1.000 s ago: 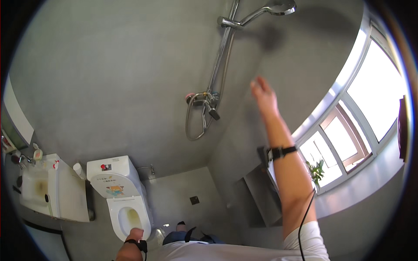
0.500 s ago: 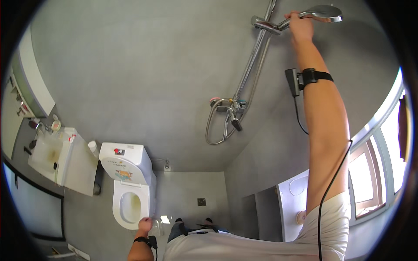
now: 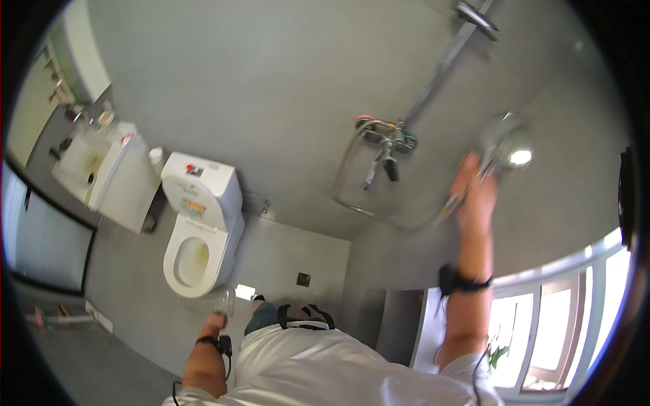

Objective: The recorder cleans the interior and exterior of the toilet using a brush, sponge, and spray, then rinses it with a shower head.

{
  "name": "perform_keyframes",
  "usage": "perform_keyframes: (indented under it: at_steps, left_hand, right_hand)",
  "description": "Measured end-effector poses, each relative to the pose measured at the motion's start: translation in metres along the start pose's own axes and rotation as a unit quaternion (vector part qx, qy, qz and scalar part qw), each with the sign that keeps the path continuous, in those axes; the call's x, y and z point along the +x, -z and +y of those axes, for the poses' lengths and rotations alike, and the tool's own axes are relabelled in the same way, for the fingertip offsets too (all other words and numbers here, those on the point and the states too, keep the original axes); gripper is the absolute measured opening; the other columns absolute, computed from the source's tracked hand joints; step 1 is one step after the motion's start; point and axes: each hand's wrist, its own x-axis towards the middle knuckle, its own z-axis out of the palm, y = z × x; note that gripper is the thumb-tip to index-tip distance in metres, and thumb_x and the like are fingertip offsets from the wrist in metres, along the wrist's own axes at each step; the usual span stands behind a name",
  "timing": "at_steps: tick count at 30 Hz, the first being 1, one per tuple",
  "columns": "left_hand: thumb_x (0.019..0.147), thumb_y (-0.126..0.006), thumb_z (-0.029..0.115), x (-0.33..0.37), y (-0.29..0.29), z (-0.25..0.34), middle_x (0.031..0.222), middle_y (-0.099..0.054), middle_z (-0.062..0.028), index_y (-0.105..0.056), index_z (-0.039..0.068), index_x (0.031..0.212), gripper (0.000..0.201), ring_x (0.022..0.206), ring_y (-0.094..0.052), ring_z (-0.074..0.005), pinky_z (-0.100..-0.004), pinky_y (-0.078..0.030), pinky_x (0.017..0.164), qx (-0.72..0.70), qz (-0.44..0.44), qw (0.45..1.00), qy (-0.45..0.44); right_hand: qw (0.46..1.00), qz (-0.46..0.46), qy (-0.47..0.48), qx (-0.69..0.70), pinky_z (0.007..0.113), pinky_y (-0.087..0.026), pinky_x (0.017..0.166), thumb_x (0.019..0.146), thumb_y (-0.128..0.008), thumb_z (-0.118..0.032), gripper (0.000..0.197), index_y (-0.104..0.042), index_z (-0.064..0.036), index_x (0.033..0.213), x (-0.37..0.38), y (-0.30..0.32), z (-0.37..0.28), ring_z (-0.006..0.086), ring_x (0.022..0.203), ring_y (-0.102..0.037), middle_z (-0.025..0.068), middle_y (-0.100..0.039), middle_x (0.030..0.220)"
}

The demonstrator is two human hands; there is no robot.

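Observation:
My right hand is wrapped round the handle of a chrome shower head, which is off its holder and a little blurred. From the handle's lower end a metal hose sags and loops back to the wall mixer tap. The shower head holder sits bare on the slide rail. Low on the left, my left hand is closed on a clear see-through container, close to the front of the toilet. Its exact kind is hard to make out.
A white washbasin cabinet stands left of the toilet, whose lid is raised. A square drain lies in the grey floor. A shelf unit and windows are at the right; a dark-framed door is at the left.
My right hand has taken the shower head off its holder and brought it down and to the right, hose trailing. My view has shifted; the left hand keeps hold of the clear container.

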Motion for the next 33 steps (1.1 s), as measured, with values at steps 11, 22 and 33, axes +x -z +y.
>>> perform_keyframes:
  at_steps: [11,22,33]
  left_hand:
    - [0.096,-0.073,0.039,-0.096,0.239,0.249,0.126,-0.068,-0.0073,-0.060,0.006,0.138,0.054,0.117,-0.062,-0.0197,-0.0364,-0.050,0.099,-0.577,0.030,0.807,-0.122]
    - [0.100,-0.067,0.017,-0.102,0.227,0.149,0.108,-0.067,-0.0071,-0.059,0.007,0.111,0.017,0.093,-0.066,-0.0186,-0.0363,-0.056,0.087,-0.878,0.217,0.426,0.018]
    - [0.105,-0.058,0.021,-0.036,0.216,0.057,0.110,-0.068,-0.0084,-0.056,0.010,0.123,0.022,0.100,-0.063,-0.0180,-0.0360,-0.050,0.086,-0.911,0.131,0.390,0.037]
  right_hand:
    - [0.739,-0.597,-0.278,-0.141,0.033,-0.052,0.064,0.091,-0.074,-0.023,0.023,-0.070,-0.0018,0.098,-0.233,-0.182,0.196,0.0171,0.068,-0.067,0.0078,-0.068,0.075]
    - [0.918,-0.309,-0.190,-0.160,0.039,-0.049,0.100,0.095,-0.066,-0.025,0.046,-0.053,-0.0026,0.133,-0.216,-0.229,0.214,0.0317,0.115,-0.061,0.0178,-0.062,0.122]
    - [0.958,0.101,-0.251,0.093,0.044,-0.034,0.116,0.111,-0.036,-0.045,0.056,-0.057,0.0017,0.135,0.015,-0.032,0.163,0.0232,0.130,-0.052,0.0112,-0.062,0.132]
